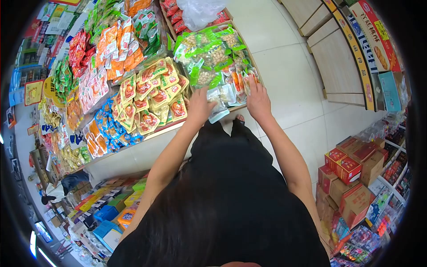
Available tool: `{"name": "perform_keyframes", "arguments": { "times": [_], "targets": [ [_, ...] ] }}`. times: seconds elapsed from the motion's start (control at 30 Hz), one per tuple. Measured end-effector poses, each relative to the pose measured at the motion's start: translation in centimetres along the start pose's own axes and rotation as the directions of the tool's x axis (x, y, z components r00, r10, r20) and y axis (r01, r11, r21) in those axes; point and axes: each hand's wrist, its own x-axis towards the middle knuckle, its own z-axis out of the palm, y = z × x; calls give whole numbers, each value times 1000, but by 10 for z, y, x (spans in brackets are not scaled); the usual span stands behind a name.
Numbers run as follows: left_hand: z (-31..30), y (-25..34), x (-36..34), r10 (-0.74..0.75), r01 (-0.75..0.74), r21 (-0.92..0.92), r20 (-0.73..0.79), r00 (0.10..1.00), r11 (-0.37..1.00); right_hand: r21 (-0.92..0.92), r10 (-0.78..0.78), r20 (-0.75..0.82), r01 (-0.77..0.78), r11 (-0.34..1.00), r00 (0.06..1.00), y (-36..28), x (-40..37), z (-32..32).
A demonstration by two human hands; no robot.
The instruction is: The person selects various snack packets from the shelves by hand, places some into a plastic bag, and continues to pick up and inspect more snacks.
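Observation:
My left hand (201, 107) is closed on a clear-and-whitish snack packet (216, 99) at the near corner of the display bin. Its fingertips are partly hidden by the packet. On the other side, my right hand (259, 101) grips the edge of a snack packet with red-orange contents (236, 81), fingers pointing forward along the bin's side. Several such packets stand between the two hands. Right behind them lie green-and-clear bags of round beige nuts or beans (218, 56).
Left of my hands is a heap of cream-coloured snack packs (151, 91), then orange packets (116, 44) and blue packets (111, 122). Red packets under a clear plastic bag (200, 11) lie beyond. Wooden shelving (336, 58) stands right; stacked cartons (356, 202) sit lower right.

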Motion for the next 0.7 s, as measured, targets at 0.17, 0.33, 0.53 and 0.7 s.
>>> {"name": "perform_keyframes", "arguments": {
  "times": [0.17, 0.33, 0.53, 0.7],
  "targets": [
    [15, -3, -5, -215, 88, -559, -167, 962, 825, -1, 9, 13, -9, 1000, 1000, 0, 0, -1],
    [23, -4, -16, -321, 116, -834, -76, 944, 540, -3, 7, 20, -7, 1000, 1000, -1, 1, 0],
    [22, 1, -21, -321, 208, -772, 5, 947, 600, -33, -48, -89, 45, 998, 995, -3, 1, -1],
    [24, 7, -4, -242, 186, -700, 20, 970, 689, -24, -15, -13, 15, 1000, 1000, 0, 1, 0]
  ]
}}
